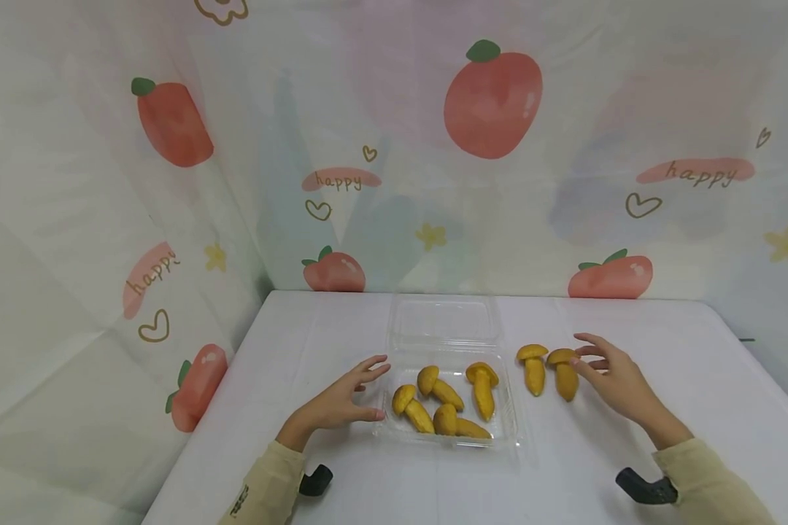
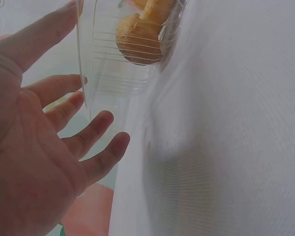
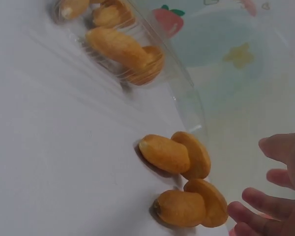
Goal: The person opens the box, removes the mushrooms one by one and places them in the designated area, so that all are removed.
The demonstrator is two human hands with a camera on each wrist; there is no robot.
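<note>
Two mushrooms (image 1: 535,373) lie right of the clear box (image 1: 427,442). The left hand (image 1: 341,397) is spread by the box's left edge, the right hand (image 1: 619,383) spread beside the mushrooms. They look light and firm, best held by the stems (image 1: 568,385).

Left hand (image 1: 335,399) with fingers (image 2: 88,135) spread, right hand (image 1: 620,383) with fingers loosely bent, arms (image 1: 267,477) extended forward

On the counter (image 1: 473,488) before me sits the box (image 1: 446,442), four mushrooms (image 1: 484,395) in it, its lid (image 1: 445,321) lying behind. Two more mushrooms (image 1: 535,373) lie side by side on the counter, right of the box. My left grip (image 1: 338,398) is at the box's left edge, my right grip (image 1: 620,383) just right of the outer mushroom (image 1: 567,382).
</note>
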